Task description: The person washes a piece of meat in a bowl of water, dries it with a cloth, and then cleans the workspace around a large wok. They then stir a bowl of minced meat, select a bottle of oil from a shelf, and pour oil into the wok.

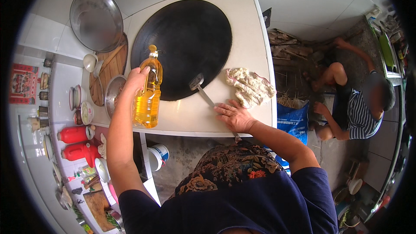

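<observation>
A clear plastic bottle of yellow cooking oil (150, 96) is in the grip of my left hand (138, 79). Its yellow cap (152, 48) is on, and the bottle overlaps the near left rim of a large black wok (185, 48) set into the stove top. My right hand (234, 116) lies flat, fingers spread, across the handle of a metal wok spatula (205, 96). The spatula's slotted blade rests at the wok's near rim. Beyond my right fingers lies a crumpled cream cloth (250, 87). Behind my left forearm is a partly hidden metal bowl (114, 92) with food in it.
A metal wok lid (96, 19) leans on the wall above a round wooden board (109, 71). Red thermos flasks (75, 134) stand at left. On the right, a person (364, 110) sits low near firewood (289, 47) and a blue sack (292, 120). A white bucket (157, 157) stands below the counter.
</observation>
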A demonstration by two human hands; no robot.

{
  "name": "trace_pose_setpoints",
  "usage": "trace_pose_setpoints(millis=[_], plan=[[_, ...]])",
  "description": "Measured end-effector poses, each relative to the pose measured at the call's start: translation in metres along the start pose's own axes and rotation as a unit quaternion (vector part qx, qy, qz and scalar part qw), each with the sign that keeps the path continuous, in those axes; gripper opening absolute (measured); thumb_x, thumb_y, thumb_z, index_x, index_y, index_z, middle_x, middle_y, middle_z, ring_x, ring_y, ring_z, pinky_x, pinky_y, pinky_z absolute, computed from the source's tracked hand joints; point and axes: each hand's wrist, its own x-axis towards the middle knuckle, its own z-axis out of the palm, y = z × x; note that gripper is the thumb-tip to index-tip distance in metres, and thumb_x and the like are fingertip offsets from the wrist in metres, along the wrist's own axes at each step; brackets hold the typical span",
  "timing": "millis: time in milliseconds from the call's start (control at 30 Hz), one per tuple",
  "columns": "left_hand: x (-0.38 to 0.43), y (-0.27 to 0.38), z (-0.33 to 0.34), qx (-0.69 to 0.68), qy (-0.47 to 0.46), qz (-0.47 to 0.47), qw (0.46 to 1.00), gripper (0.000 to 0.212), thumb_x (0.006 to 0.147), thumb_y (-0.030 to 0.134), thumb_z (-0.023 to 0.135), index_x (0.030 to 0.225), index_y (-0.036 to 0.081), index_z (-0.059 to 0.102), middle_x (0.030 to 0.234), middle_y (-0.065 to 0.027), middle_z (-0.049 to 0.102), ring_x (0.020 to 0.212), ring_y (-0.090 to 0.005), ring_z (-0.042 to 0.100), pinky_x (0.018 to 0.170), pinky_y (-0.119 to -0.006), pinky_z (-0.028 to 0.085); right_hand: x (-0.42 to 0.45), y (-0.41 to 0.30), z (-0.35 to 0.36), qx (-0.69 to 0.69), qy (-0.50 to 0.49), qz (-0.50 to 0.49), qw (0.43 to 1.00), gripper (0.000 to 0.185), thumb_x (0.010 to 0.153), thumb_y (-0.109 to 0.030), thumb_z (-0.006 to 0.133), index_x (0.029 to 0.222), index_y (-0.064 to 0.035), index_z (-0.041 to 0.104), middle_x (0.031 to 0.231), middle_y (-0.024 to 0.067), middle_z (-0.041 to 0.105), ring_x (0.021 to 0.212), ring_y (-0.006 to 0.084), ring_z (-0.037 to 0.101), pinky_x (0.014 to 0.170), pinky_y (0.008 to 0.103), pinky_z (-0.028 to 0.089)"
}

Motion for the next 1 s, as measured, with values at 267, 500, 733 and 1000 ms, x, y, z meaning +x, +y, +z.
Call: trace_pose_setpoints(millis=[267, 500, 733, 1000], plan=[[-0.011, -0.004, -0.004, -0.038, 0.024, 0.027, 0.999, 0.027, 0.094, 0.032, 0.053, 0.084, 0.007, 0.052, 0.06, 0.0025, 0.043, 0.043, -0.0078, 0.035, 0.04, -0.025, 0.03, 0.0, -0.001, 0.0, 0.018, 0.025, -0.005, 1.0, 0.032, 0.09, -0.02, 0.045, 0.119, -0.0169, 0.057, 0.145, 0.0033, 0.038, 0.138, 0.0184, 0.028, 0.115, 0.0454, 0.013], [-0.071, 0.0, -0.015, -0.164, 0.079, 0.109, 0.977, 0.027, 0.094, 0.031, 0.055, 0.081, 0.007, 0.052, 0.056, 0.0038, 0.042, 0.045, -0.0059, 0.038, 0.043, -0.023, 0.031, -0.001, 0.005, 0.001, 0.02, 0.105, -0.04, 0.993, 0.031, 0.08, -0.012, 0.052, 0.11, -0.0136, 0.061, 0.138, 0.0078, 0.046, 0.131, 0.0237, 0.038, 0.11, 0.0482, 0.025], [-0.151, -0.038, -0.018, -0.371, 0.085, 0.156, 0.912, 0.016, 0.093, 0.022, 0.056, 0.086, 0.008, 0.055, 0.059, 0.006, 0.046, 0.049, -0.0026, 0.042, 0.044, -0.02, 0.034, 0.006, -0.006, 0.001, -0.001, 0.092, -0.044, 0.995, 0.03, 0.077, -0.012, 0.054, 0.106, -0.0125, 0.062, 0.136, 0.0078, 0.049, 0.129, 0.0225, 0.041, 0.106, 0.0491, 0.029], [-0.217, -0.064, -0.013, -0.379, 0.103, 0.207, 0.896, 0.017, 0.091, 0.021, 0.061, 0.097, 0.005, 0.057, 0.076, 0.0043, 0.055, 0.059, -0.0017, 0.047, 0.049, -0.018, 0.038, 0.007, -0.009, 0.011, -0.063, 0.136, -0.062, 0.987, 0.028, 0.074, -0.008, 0.054, 0.101, -0.0133, 0.061, 0.125, 0.0104, 0.055, 0.12, 0.0289, 0.048, 0.101, 0.0523, 0.032]])
